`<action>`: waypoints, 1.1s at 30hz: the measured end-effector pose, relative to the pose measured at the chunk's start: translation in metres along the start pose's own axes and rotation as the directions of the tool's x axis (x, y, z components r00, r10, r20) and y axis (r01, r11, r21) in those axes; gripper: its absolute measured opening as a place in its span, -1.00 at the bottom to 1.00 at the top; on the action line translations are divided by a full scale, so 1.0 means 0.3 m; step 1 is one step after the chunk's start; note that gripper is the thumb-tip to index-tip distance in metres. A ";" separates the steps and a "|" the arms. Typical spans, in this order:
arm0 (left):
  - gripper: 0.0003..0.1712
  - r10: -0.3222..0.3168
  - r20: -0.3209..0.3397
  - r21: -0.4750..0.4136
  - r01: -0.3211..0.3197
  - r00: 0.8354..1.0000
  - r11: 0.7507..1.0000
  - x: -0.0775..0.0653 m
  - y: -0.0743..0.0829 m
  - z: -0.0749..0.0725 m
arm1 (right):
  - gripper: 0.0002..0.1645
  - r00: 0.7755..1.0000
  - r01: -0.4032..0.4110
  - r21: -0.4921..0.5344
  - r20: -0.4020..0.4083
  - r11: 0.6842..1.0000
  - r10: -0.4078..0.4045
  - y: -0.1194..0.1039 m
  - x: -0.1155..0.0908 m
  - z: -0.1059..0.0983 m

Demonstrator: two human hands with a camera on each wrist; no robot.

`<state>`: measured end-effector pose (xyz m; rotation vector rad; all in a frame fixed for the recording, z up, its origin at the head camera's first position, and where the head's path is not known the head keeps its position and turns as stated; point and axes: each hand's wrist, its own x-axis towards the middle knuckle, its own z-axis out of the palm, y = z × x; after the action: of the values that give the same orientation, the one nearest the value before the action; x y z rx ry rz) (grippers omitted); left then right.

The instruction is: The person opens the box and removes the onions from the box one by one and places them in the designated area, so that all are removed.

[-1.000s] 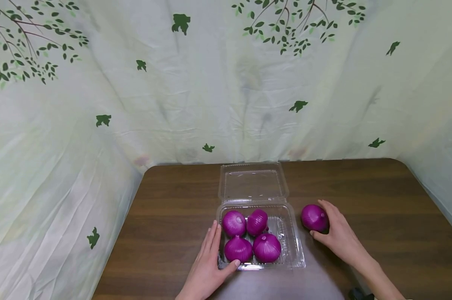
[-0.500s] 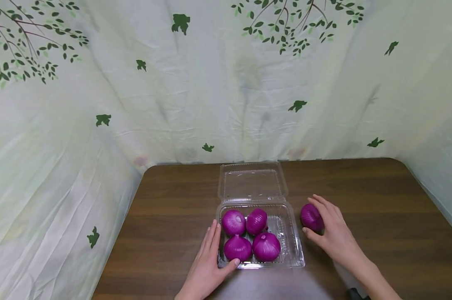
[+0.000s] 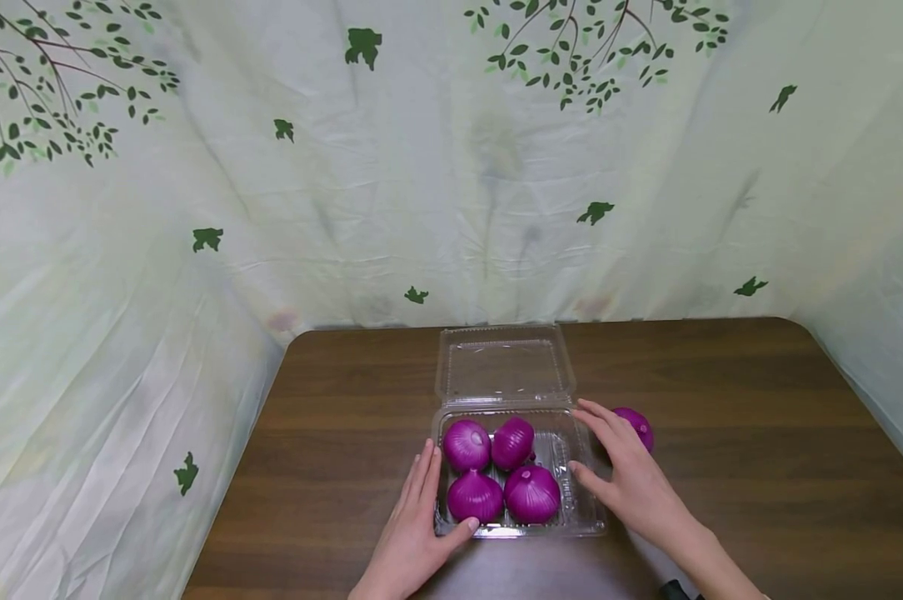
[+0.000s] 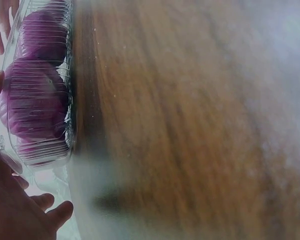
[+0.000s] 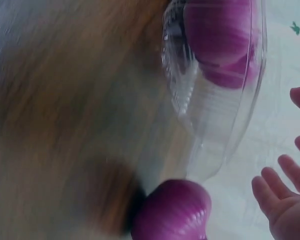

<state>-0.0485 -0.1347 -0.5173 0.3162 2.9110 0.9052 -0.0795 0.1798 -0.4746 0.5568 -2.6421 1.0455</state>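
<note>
A clear plastic clamshell container (image 3: 592, 518) holds several red onions, such as a rear one (image 3: 467, 446) and a front one (image 3: 532, 494). My left hand (image 3: 414, 537) rests against its left side, fingers straight along the wall and thumb at the front rim. Over the right rim is my right hand (image 3: 635, 479), fingers spread and holding nothing. Just behind that hand, a loose red onion (image 3: 637, 425) sits on the table, partly hidden by it. The right wrist view shows this loose onion (image 5: 172, 210) beside the container's end, apart from the right hand (image 5: 290, 200).
The container's hinged lid (image 3: 506, 367) lies folded back toward the far edge of the brown wooden table (image 3: 361, 400). Behind the table hangs a pale curtain (image 3: 459, 208) with leaf prints. A dark strap (image 3: 676, 590) shows at the right wrist.
My right hand moved the loose onion slightly left, then let go of it and shifted left over the container's right rim. The left hand has stayed in place.
</note>
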 end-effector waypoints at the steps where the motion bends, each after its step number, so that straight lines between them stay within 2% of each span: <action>1: 0.26 0.000 0.002 -0.001 0.000 1.000 1.000 0.000 0.000 -0.001 | -0.14 1.000 0.006 0.008 0.001 1.000 -0.006 -0.004 -0.001 0.006; 13: 0.26 -0.001 0.000 -0.001 0.001 1.000 1.000 -0.002 0.002 -0.004 | -0.22 1.000 0.025 0.109 -0.008 0.994 -0.025 -0.052 0.007 0.092; 22: 0.25 0.011 -0.016 -0.032 -0.012 1.000 0.999 -0.006 -0.002 0.000 | -0.32 0.998 -0.044 0.171 0.054 0.984 0.036 -0.083 0.045 0.159; 27: 0.25 0.002 0.004 -0.063 -0.001 1.000 0.998 -0.003 -0.001 -0.001 | -0.30 0.994 -0.092 0.159 0.074 0.983 0.081 -0.099 0.067 0.184; 33: 0.26 -0.011 0.030 -0.097 0.013 1.000 0.995 0.002 -0.003 -0.001 | -0.25 0.983 -0.161 0.082 0.098 0.983 0.153 -0.106 0.089 0.212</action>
<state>-0.0492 -0.1354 -0.5175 0.3018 2.8277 1.0278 -0.0951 0.1074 -0.4912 0.4287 -2.7681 1.2172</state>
